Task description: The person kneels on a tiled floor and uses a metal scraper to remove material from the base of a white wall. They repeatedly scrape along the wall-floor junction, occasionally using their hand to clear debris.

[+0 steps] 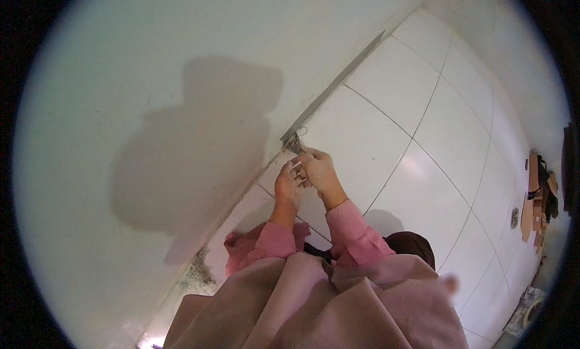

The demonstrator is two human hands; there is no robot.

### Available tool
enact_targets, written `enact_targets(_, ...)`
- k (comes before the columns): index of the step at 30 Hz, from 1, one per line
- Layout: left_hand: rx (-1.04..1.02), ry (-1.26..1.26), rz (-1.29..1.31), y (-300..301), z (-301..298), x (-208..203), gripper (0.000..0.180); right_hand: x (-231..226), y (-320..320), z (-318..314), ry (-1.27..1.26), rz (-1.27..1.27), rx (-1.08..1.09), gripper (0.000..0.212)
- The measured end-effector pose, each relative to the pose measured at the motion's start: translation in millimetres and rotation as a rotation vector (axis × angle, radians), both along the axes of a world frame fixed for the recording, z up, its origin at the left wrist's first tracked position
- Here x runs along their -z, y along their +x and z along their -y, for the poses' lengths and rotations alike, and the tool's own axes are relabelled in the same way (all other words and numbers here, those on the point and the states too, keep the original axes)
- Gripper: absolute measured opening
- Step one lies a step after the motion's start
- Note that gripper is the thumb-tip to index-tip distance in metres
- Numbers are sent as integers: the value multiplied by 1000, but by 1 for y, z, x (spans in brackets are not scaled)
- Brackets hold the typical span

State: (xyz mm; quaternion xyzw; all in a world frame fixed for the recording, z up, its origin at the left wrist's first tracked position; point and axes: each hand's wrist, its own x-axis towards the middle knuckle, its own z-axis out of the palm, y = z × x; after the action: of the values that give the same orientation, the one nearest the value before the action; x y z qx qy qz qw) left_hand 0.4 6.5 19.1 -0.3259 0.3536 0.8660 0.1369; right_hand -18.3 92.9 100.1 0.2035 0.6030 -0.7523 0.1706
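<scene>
My left hand (289, 189) and my right hand (320, 175) meet close together, low down at the foot of the wall. The fingers of both are curled inward and closed. Small pale bits show among the left fingers, too small to name. My right thumb and forefinger pinch at something their own tips hide. Just beyond the fingertips is a dark, rough patch (293, 143) at the wall's base, with a thin loop (302, 131) like wire or string beside it. A long grey strip (338, 86) runs from there along the wall's foot.
The pale wall (151, 186) rises on my left; white floor tiles (386, 125) spread to the right. Crumbly debris (200, 270) lies along the wall near me. Cardboard pieces (536, 210), a round floor drain (515, 218) and a ring-shaped roll (533, 313) are at far right.
</scene>
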Motion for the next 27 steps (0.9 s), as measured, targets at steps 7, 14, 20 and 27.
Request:
enact_targets(7, 31, -11, -36, 1, 6, 5, 38, 24, -2, 6, 56, -48, -19, 30)
enact_targets(14, 62, -15, -37, 2, 6, 7, 36, 21, -9, -2, -10, 3, -83, 30)
enact_targets(20, 73, 27, -98, 4, 8, 9, 36, 23, -9, -5, -30, 25, -21, 28)
enact_targets(27, 56, -50, -69, 2, 4, 2, 40, 29, -11, -5, -29, 12, -25, 19)
